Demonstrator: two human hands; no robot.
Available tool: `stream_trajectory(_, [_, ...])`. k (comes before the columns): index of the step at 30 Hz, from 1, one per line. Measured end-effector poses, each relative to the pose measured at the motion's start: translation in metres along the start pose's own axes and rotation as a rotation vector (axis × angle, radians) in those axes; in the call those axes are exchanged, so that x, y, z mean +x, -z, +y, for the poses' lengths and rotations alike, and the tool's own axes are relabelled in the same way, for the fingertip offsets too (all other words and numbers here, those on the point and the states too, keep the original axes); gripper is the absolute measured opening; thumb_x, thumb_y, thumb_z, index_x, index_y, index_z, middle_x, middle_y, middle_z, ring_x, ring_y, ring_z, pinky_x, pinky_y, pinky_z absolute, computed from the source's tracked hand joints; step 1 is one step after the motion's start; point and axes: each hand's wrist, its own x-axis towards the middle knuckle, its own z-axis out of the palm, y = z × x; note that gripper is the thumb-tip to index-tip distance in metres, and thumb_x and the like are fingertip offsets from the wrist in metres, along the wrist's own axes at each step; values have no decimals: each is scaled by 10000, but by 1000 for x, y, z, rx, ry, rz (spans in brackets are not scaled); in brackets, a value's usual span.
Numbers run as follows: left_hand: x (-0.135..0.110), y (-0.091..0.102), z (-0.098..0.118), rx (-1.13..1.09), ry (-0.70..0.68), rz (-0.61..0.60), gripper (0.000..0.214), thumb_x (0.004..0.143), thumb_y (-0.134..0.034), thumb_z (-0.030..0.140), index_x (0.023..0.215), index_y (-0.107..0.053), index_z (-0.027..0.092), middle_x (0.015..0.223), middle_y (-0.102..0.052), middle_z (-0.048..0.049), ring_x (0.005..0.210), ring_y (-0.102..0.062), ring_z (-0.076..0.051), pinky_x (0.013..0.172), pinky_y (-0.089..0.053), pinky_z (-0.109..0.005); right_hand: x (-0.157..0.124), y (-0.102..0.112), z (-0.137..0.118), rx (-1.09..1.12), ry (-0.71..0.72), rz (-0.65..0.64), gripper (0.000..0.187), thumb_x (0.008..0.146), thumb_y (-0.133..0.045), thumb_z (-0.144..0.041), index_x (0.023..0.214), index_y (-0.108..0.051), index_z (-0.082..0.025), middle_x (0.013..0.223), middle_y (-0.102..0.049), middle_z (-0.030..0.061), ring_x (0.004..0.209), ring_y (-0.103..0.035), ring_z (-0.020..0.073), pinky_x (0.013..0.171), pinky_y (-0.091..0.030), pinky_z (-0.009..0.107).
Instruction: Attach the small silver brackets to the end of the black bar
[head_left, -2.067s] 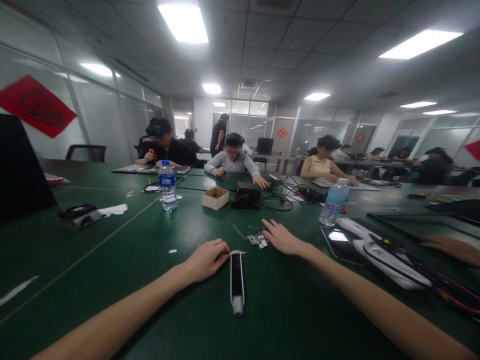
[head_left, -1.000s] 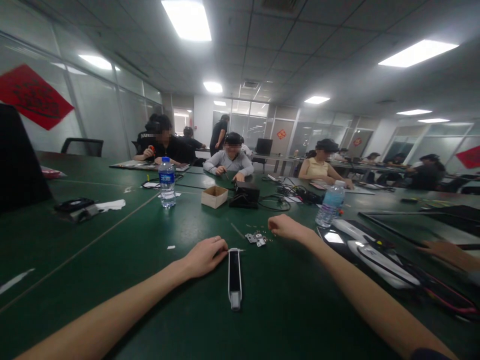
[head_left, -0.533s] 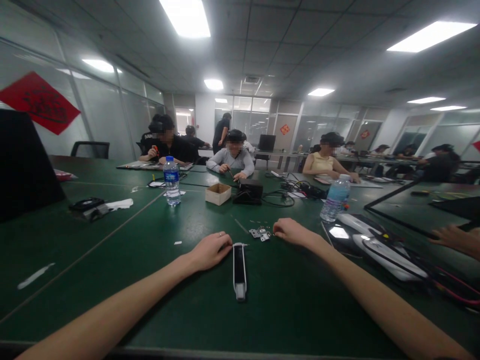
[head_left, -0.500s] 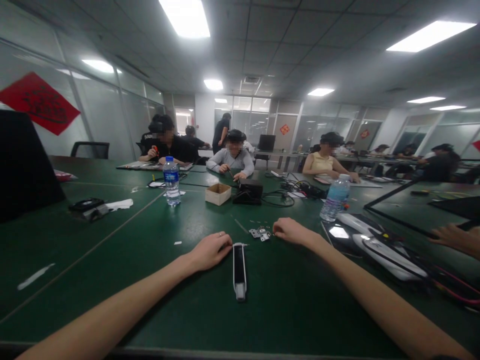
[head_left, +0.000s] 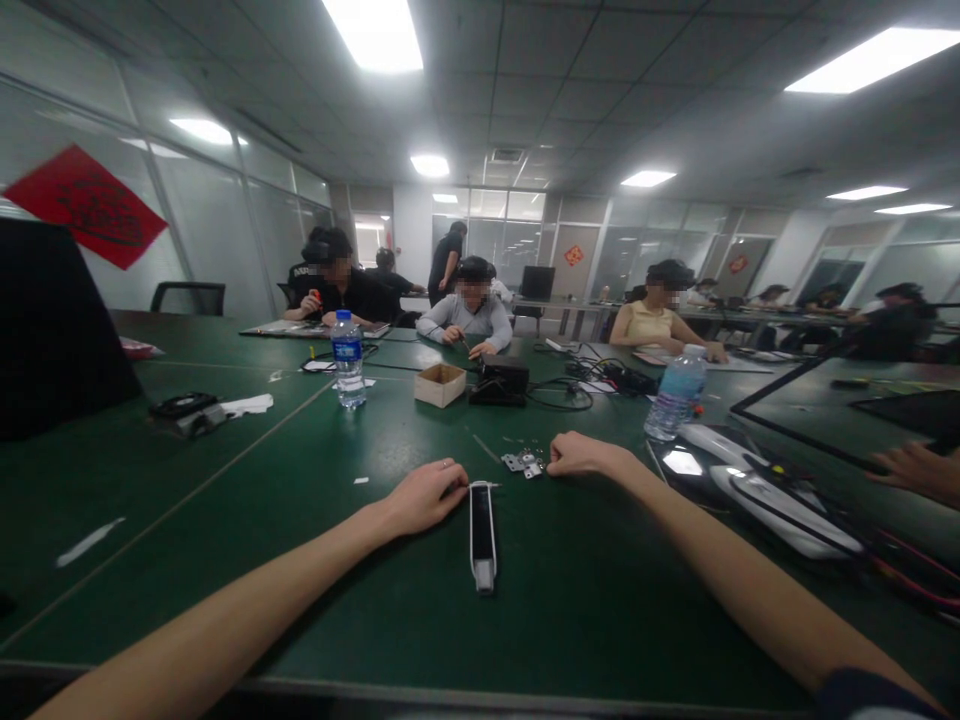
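A long, narrow black device with a white frame [head_left: 483, 540] lies on the green table in front of me. A thin rod crosses its far end. My left hand [head_left: 431, 495] rests on the table to its left, with curled fingertips pinched at that far left corner. Small silver metal brackets [head_left: 523, 463] and several tiny parts, perhaps screws, lie beyond the device. Just right of them is my right hand [head_left: 583, 456], its fingers curled in and pressed together at the tabletop. Whatever its fingertips may hold is hidden.
A small open cardboard box [head_left: 439, 386] and a black box-shaped object [head_left: 499, 381] stand ahead. Water bottles stand left [head_left: 348, 360] and right [head_left: 675, 395]. White casings with cables [head_left: 780, 510] lie beside my right arm. Another person's hand [head_left: 919, 470] is at far right.
The whole view has shifted slightly, and the table things appear a little further right. Both my hands keep about the same places beside the device and the brackets.
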Motion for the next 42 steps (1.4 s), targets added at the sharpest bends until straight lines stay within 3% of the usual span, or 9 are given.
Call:
stream_trajectory(6, [-1, 1, 1, 7, -5, -2, 134, 947, -468, 231, 986, -586, 180, 949, -611, -54, 840, -587, -187, 740, -461, -287, -2, 1, -4, -9, -9, -68, 188, 779, -589, -294, 766, -697, -141, 798, -695, 111, 664, -627, 198, 527, -382, 252])
stream_trajectory(10, [-1, 0, -1, 14, -13, 1, 129, 949, -469, 231, 989, -582, 181, 942, -606, -48, 830, -585, -184, 731, -459, -283, -3, 9, -6, -18, 31, -7, 184, 787, -579, -283, 706, -668, -142, 757, -682, 97, 631, -598, 174, 516, -361, 243])
stream_trajectory(14, [0, 0, -1, 14, -11, -2, 129, 951, -471, 233, 987, -585, 183, 951, -607, -48, 831, -587, -182, 729, -459, -280, -7, 13, -19, 142, 226, 117, 95, 758, -611, -207, 808, -660, -143, 772, -675, 45, 672, -590, 144, 562, -388, 213])
stream_trajectory(20, [0, 1, 0, 25, -3, -3, 124, 944, -476, 212, 985, -588, 180, 939, -605, -46, 835, -587, -184, 732, -458, -281, -12, -16, -50, 469, 554, 133, 191, 863, -561, -282, 961, -681, -170, 914, -690, 23, 802, -629, 146, 739, -485, 240])
stream_trajectory(24, [0, -1, -2, 30, -14, -2, 121, 939, -475, 211, 975, -587, 182, 932, -606, -42, 842, -587, -185, 737, -458, -280, -11, -28, -54, 574, 563, 105, 210, 851, -597, -313, 959, -694, -162, 912, -704, 36, 816, -639, 168, 764, -501, 276])
stream_trajectory(31, [0, -2, -4, 10, -15, -2, 127, 946, -468, 214, 986, -585, 187, 951, -607, -43, 846, -591, -184, 737, -462, -279, -8, -25, -47, 603, 578, 17, 232, 816, -648, -332, 952, -695, -150, 874, -703, 33, 785, -637, 169, 723, -493, 272])
stream_trajectory(36, [0, -2, -4, 25, -22, 4, 125, 943, -474, 212, 985, -589, 183, 946, -607, -43, 837, -589, -183, 731, -459, -279, -10, -22, -47, 514, 549, 51, 224, 813, -652, -332, 941, -703, -155, 840, -691, 21, 737, -619, 155, 663, -473, 249])
stream_trajectory(42, [0, -3, -5, 25, -29, 13, 128, 950, -467, 212, 984, -588, 185, 944, -608, -41, 840, -592, -182, 741, -457, -278, -20, -18, -53, 485, 585, 69, 194, 852, -614, -309, 939, -711, -165, 867, -684, 23, 760, -613, 151, 701, -481, 256])
